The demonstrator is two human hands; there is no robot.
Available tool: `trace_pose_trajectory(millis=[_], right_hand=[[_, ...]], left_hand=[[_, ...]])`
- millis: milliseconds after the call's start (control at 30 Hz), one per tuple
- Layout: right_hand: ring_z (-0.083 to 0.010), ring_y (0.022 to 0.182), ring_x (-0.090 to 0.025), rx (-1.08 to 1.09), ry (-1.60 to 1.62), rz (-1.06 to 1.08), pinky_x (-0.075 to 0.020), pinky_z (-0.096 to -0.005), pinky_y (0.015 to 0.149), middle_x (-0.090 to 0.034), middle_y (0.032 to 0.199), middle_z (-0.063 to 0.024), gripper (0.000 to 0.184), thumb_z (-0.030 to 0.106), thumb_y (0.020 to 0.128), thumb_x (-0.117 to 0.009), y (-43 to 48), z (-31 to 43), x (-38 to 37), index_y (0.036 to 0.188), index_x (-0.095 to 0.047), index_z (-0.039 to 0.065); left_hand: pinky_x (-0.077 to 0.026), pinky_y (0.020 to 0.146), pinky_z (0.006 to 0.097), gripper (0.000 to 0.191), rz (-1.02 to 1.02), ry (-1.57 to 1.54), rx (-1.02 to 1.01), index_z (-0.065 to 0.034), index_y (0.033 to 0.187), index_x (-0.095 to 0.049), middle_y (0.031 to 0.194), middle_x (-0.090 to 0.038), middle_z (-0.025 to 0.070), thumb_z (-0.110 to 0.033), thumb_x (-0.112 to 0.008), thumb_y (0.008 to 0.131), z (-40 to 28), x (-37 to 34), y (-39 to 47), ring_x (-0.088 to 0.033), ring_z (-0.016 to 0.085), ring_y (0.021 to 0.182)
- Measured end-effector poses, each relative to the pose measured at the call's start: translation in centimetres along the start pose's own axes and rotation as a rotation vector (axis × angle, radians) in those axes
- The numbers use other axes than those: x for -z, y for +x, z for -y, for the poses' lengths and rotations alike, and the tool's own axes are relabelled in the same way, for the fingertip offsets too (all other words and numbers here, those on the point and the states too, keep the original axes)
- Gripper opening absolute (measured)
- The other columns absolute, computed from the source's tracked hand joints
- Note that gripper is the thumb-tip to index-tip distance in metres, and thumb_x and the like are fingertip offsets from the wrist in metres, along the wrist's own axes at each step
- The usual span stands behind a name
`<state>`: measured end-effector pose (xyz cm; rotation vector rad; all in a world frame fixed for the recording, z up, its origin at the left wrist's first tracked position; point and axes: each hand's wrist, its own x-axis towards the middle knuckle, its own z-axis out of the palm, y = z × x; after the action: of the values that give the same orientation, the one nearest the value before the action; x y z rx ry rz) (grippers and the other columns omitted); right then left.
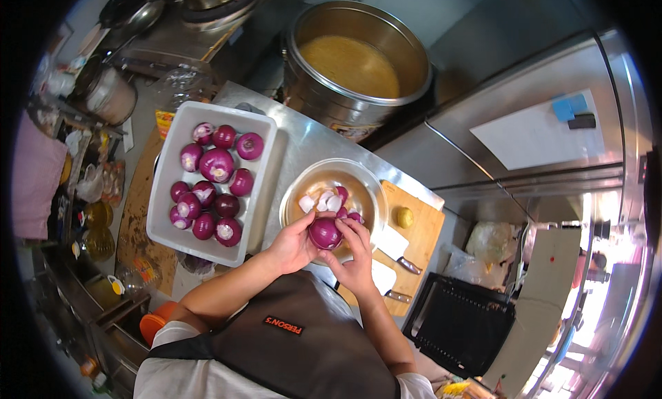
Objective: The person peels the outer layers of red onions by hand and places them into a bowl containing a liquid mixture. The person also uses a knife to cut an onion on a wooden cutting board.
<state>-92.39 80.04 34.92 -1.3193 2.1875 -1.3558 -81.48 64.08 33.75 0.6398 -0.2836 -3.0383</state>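
Between my two hands is a purple onion point(326, 233), held over the near side of a steel bowl point(375, 184). My left hand point(296, 246) cups its left side, and the fingers of my right hand point(357, 254) press on its right side. Inside the bowl lie pale onion pieces point(326, 200) and purple onion skins or pieces point(341, 194); my hands hide part of them. To the left, a white plastic tub point(265, 140) holds several whole purple onions point(216, 165).
Right of the bowl, a wooden cutting board point(426, 223) bears a potato-like yellow vegetable point(405, 217) and two cleavers point(393, 242) point(384, 279). A large steel pot point(424, 88) of brownish liquid stands behind the steel table point(305, 135). A black crate point(465, 321) sits at lower right.
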Motion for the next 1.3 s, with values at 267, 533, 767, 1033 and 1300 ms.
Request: trace_pose_trajectory(millis=[267,533,767,1033,1300], right_hand=[[-0.0332,0.124,-0.066,-0.179,0.133,-0.094,-0.0543,-0.041,0.103,-0.064,0.138,-0.0194,0.074,0.032,0.083,-0.095,-1.5,0.3,1.5,0.143,-0.066,0.001],[-0.0284,0.117,-0.069,-0.112,0.087,-0.145,-0.0575,-0.0379,0.098,-0.066,0.138,-0.0191,0.071,0.026,0.088,-0.093,-2.4,0.5,1.0,0.146,-0.064,-0.001],[-0.0274,0.102,-0.075,-0.171,0.077,-0.068,-0.0601,-0.0369,0.092,-0.073,0.119,-0.0186,0.061,0.015,0.091,-0.087,-2.5,1.9,2.7,0.146,-0.065,-0.002],[-0.0324,0.099,-0.078,-0.187,0.046,-0.082,-0.0607,-0.0397,0.091,-0.075,0.113,-0.0233,0.047,0.013,0.094,-0.083,-2.8,3.0,3.8,0.135,-0.071,-0.005],[-0.031,0.094,-0.082,-0.265,0.127,-0.032,-0.0644,-0.0375,0.084,-0.078,0.109,-0.0227,0.045,0.012,0.091,-0.085,-2.8,2.8,4.4,0.132,-0.074,-0.004]], left_hand=[[-0.051,0.117,0.0491,0.057,0.202,0.153,-0.021,-0.0171,0.169,-0.032,0.17,-0.039,0.0118,-0.021,-0.039,0.112,1.8,0.6,-0.1,-0.051,0.03,0.15],[-0.048,0.119,0.0477,0.07,0.159,0.402,-0.065,-0.0128,0.171,-0.028,0.163,-0.045,0.0136,-0.009,-0.054,0.106,1.6,-0.1,-1.0,-0.053,0.029,0.147],[-0.061,0.107,0.0487,0.058,0.168,0.396,-0.012,-0.0087,0.166,-0.033,0.154,-0.054,0.0149,-0.023,-0.054,0.115,1.7,0.3,-1.3,-0.063,0.029,0.137],[-0.064,0.101,0.045,0.059,0.173,0.461,-0.003,-0.0074,0.164,-0.037,0.146,-0.061,0.0145,-0.026,-0.059,0.113,1.7,0.2,-1.1,-0.069,0.027,0.125],[-0.058,0.1,0.0345,0.073,0.25,0.929,-0.327,-0.007,0.161,-0.043,0.132,-0.068,0.0096,-0.013,-0.082,0.099,1.9,0.3,-1.2,-0.069,0.019,0.12]])
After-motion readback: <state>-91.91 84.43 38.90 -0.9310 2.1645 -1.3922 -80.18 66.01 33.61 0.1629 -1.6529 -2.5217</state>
